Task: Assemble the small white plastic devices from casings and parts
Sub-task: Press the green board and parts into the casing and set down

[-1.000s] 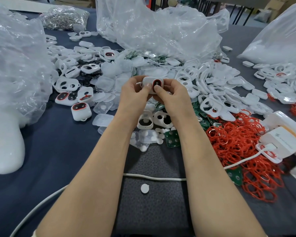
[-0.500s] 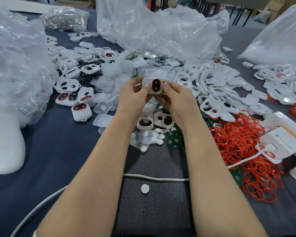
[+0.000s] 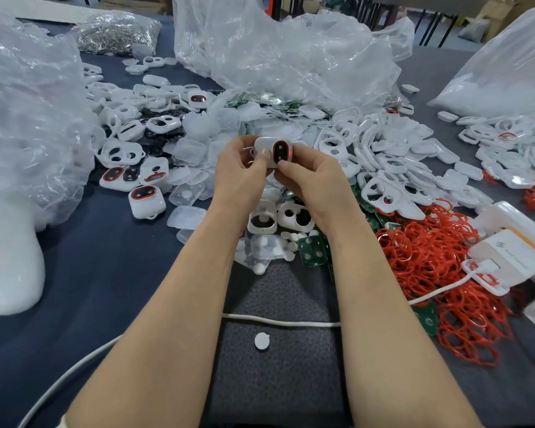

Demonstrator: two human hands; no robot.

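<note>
White plastic is what I am watching: a small rounded white plastic device [image 3: 271, 151] with a red-rimmed black oval window, lifted off the dark blue table [image 3: 105, 273] and held between both hands. The left hand [image 3: 241, 177] is gripping the device's left end, its thumb lying flat on the white face. The right hand [image 3: 312, 180] is clamping the right end, its thumb tip pressing at the lower edge of the oval window.

Directly below the device, two open white casing halves [image 3: 261, 220] are lying side by side, and just below them a green circuit board [image 3: 311, 250] is sitting among small white discs. To the lower right of the device, a heap of red rubber rings [image 3: 430, 261] is spreading across the table. To its right, a pile of white casing frames [image 3: 383, 156] is lying loose. To the left of the device, a closed white unit with a red-rimmed window [image 3: 145, 200] is resting on the table. Behind the device, a crumpled clear plastic bag [image 3: 291, 50] is standing.
</note>
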